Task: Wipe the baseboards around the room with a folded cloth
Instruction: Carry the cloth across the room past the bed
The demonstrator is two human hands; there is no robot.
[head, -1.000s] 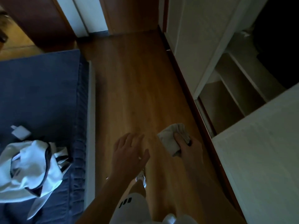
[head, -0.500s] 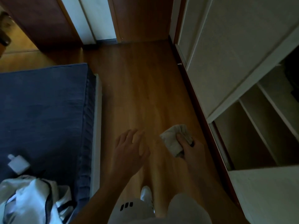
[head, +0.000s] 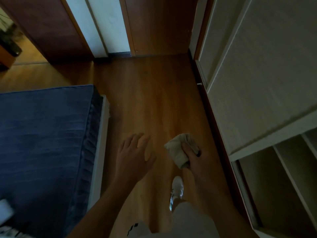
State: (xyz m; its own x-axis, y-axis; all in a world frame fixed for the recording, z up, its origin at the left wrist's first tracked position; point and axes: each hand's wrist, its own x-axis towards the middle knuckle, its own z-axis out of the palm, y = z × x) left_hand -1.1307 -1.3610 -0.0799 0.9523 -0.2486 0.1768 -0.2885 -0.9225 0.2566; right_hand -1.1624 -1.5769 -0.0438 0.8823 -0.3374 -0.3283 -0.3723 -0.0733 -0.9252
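On the left, a blue mattress (head: 42,134) is lying beside the wooden floor (head: 145,93). Nearer the middle, the left hand (head: 133,157) is hovering over the boards, fingers spread and holding nothing. Just to its right, the right hand (head: 197,160) is gripping a folded cloth (head: 178,150), thumb pressing on top, above a white shoe (head: 177,188). Further right and apart from the cloth, a dark baseboard (head: 210,117) is running along the foot of a pale wardrobe (head: 265,83).
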